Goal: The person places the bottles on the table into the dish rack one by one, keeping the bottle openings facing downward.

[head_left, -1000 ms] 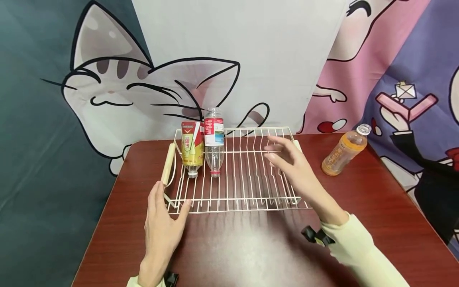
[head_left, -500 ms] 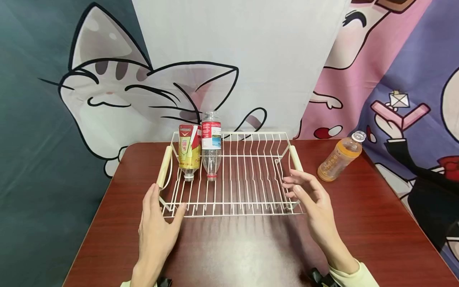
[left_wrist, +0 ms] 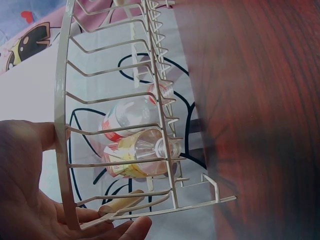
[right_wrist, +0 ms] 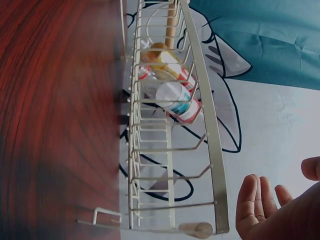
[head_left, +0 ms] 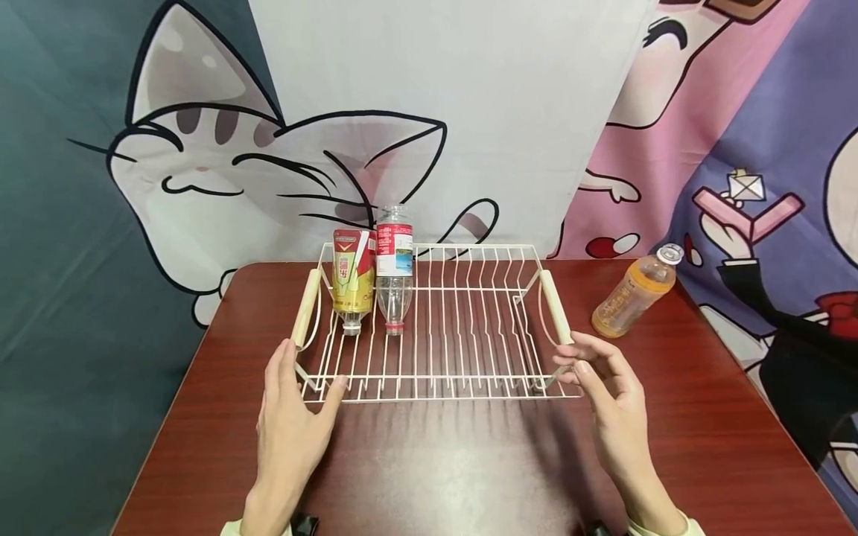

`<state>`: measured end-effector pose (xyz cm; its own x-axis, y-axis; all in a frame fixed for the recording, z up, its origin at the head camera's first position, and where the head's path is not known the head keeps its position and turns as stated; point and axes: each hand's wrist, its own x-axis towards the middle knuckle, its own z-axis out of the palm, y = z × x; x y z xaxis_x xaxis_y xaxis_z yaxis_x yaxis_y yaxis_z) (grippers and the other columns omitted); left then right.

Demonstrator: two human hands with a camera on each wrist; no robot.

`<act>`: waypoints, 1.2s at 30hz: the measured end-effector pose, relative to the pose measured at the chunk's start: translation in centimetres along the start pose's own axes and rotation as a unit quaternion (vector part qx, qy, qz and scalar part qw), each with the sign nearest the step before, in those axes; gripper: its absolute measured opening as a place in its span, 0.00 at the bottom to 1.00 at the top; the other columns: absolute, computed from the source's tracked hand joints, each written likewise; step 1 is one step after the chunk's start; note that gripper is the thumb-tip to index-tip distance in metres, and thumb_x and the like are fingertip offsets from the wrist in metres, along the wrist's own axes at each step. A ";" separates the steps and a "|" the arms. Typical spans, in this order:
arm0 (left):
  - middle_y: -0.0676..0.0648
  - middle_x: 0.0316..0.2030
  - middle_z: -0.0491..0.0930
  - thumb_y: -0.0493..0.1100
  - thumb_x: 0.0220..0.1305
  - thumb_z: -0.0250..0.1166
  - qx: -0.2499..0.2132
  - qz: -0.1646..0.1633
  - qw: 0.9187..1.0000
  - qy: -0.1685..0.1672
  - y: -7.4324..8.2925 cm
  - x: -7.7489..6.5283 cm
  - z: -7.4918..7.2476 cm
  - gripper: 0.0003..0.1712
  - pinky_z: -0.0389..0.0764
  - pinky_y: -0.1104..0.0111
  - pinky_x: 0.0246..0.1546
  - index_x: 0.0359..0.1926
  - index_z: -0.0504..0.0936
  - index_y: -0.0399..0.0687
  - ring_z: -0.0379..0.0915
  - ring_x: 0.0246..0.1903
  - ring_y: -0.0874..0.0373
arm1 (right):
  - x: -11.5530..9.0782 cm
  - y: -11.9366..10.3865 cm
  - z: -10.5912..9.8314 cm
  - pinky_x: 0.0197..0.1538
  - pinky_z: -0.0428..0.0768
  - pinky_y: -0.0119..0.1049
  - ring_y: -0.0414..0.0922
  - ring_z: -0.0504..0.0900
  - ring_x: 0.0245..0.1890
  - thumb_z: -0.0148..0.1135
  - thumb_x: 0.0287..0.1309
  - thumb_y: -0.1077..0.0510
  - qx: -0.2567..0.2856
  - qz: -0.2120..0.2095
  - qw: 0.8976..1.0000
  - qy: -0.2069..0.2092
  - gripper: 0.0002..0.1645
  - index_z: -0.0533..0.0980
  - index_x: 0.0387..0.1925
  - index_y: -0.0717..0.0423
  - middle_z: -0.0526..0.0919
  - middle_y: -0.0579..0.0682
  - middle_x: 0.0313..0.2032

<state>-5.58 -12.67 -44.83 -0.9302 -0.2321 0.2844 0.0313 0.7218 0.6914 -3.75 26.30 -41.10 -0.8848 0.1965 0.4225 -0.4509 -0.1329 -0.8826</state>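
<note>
A white wire dish rack with pale side handles stands on the table. Two plastic bottles stand upside down at its left: one with a red and yellow label, and a clear one with a red and white label. My left hand is at the rack's front left corner, fingers straight along the side by the handle and thumb at the front rail. My right hand is beside the front right corner, fingers loosely bent with nothing between them; the right wrist view shows these fingers apart from the rail.
An orange-labelled bottle stands tilted in view on the table to the right of the rack. The dark red table reaches the cartoon-printed cloth at the back. Bare tabletop lies in front of the rack.
My right hand has drawn back from above the rack's right part to outside its right front corner. My left hand has stayed at the left corner; the bottles keep their places.
</note>
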 end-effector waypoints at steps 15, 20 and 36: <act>0.41 0.84 0.60 0.53 0.71 0.77 -0.009 0.006 1.000 0.006 0.1 -0.3 0.5 0.55 0.74 0.31 0.63 0.88 0.58 0.42 0.67 0.76 0.34 | 0.2 -0.3 -1.7 0.47 0.89 0.33 0.48 0.92 0.47 0.50 0.75 0.81 -0.009 0.000 0.999 0.039 0.22 0.75 0.66 0.80 0.91 0.61 0.48; 0.42 0.85 0.59 0.55 0.72 0.76 -0.012 -0.003 1.000 0.003 0.1 -0.4 0.3 0.56 0.74 0.31 0.63 0.88 0.57 0.43 0.68 0.75 0.33 | 0.5 -0.6 -2.2 0.48 0.89 0.33 0.46 0.92 0.47 0.52 0.77 0.78 -0.048 0.005 0.998 0.051 0.21 0.75 0.67 0.78 0.91 0.58 0.47; 0.41 0.84 0.60 0.55 0.72 0.76 -0.003 0.004 1.000 0.005 0.1 0.1 0.0 0.56 0.76 0.31 0.59 0.88 0.57 0.43 0.71 0.71 0.33 | 2.0 1.3 -6.1 0.36 0.87 0.26 0.38 0.90 0.34 0.66 0.68 0.78 -0.059 0.007 0.965 0.255 0.18 0.83 0.58 0.70 0.90 0.50 0.36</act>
<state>-5.67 -12.63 -44.69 -0.9259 -0.2327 0.2976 0.0415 0.7204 0.6923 -5.38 32.47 -42.68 -0.7042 0.6522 0.2808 -0.3970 -0.0337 -0.9172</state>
